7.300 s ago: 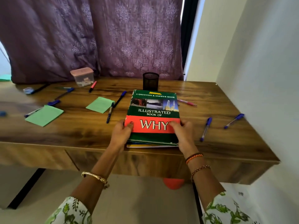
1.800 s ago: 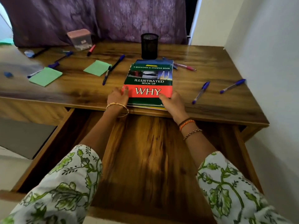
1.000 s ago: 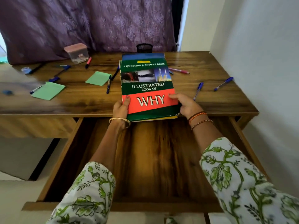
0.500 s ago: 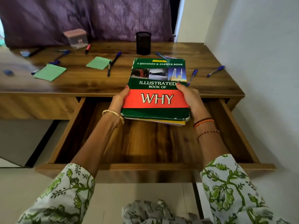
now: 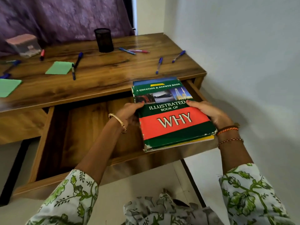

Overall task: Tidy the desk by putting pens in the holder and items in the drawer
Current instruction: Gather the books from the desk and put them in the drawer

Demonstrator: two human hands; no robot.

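My left hand [image 5: 129, 111] and right hand [image 5: 209, 112] clamp the book stack [image 5: 172, 116], top cover reading "ILLUSTRATED BOOK OF WHY", over the right side of the open drawer [image 5: 90, 127]. Far back on the desk [image 5: 105, 73], the black mesh holder [image 5: 103, 40] stands among scattered pens [image 5: 159, 65].

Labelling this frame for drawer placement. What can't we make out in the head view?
- Books under the WHY book: the cover hides them; only blue and yellow edges show, count unclear.
- Left hand and right hand fingers: under the stack.
- Drawer right side: hidden by the stack, so resting or held above is unclear.
- Pen holder contents: too dark.
- Pink-lidded box: blurred.
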